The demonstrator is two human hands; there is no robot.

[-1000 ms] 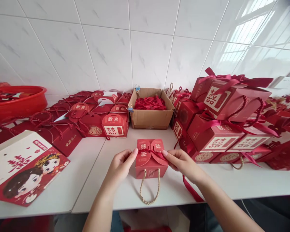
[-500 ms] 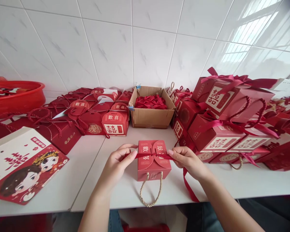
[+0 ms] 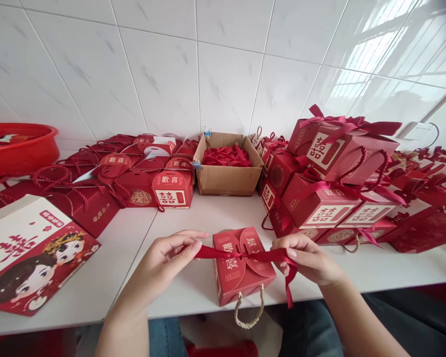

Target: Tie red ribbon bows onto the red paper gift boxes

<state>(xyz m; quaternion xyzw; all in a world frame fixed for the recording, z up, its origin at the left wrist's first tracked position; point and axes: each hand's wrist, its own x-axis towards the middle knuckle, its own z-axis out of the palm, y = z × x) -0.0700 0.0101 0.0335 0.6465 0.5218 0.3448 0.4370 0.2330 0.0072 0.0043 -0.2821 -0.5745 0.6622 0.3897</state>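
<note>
A small red gift box (image 3: 241, 265) sits near the front edge of the white table (image 3: 193, 220), turned a little askew, its twine handle (image 3: 250, 310) hanging over the edge. A red ribbon (image 3: 241, 255) runs through the slots of its two rounded top flaps, likely so that it keeps the flaps shut. The left hand (image 3: 163, 260) pinches one ribbon end between thumb and fingers just left of the box; the right hand (image 3: 306, 258) is closed on the other end just right of it, the tail drooping below. The ribbon looks taut between them, so the box lies directly between both hands. Behind stand a cardboard box of ribbons (image 3: 228, 166), flat unfolded boxes (image 3: 134, 171) to the left and finished ribboned boxes (image 3: 330, 183) stacked to the right
</note>
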